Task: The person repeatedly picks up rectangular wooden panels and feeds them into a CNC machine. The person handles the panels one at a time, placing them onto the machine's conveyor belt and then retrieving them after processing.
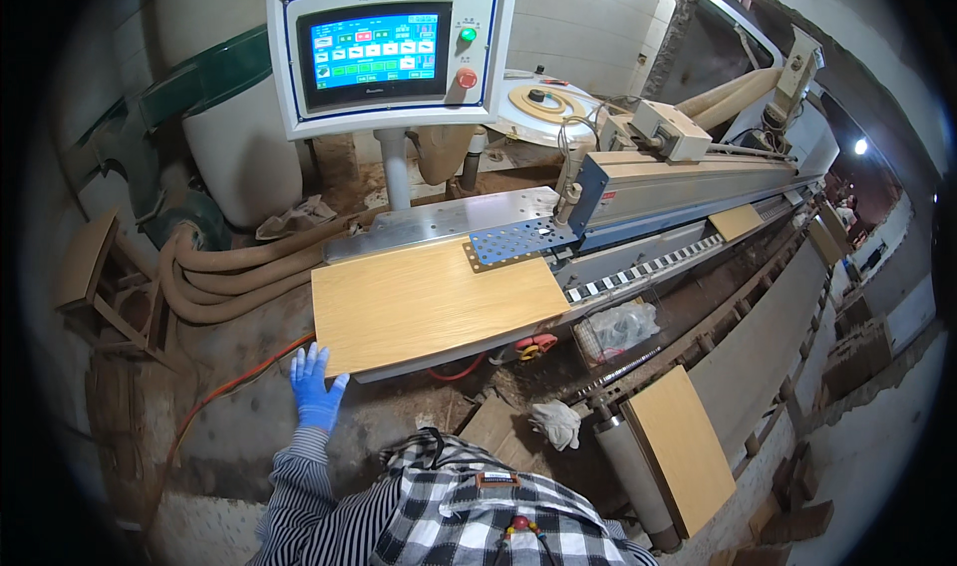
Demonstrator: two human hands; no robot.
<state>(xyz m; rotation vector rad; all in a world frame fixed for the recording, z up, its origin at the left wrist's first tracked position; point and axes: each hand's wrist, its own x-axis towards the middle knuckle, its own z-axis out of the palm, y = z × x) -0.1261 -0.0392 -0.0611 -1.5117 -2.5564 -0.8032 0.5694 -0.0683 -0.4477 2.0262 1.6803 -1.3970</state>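
Observation:
A wood-grain panel (434,304) lies on the infeed table of an edge banding machine (673,185), its far edge along the metal fence (448,218). At the panel's near left corner is my left hand (318,394), in a blue glove with fingers spread; whether the fingertips press on the corner cannot be told. A blue perforated plate (516,242) reaches over the panel's far right part. Further along the track chain (643,271) sits a smaller wood-grain panel (735,222). My right hand is out of view.
A control panel with a lit screen (374,46) stands behind the table. Brown hoses (239,282) and an orange cable (232,375) run at left. At right, another panel (680,450) lies by a roller (635,476) and conveyor belt (770,334). A white cloth (555,424) hangs nearby.

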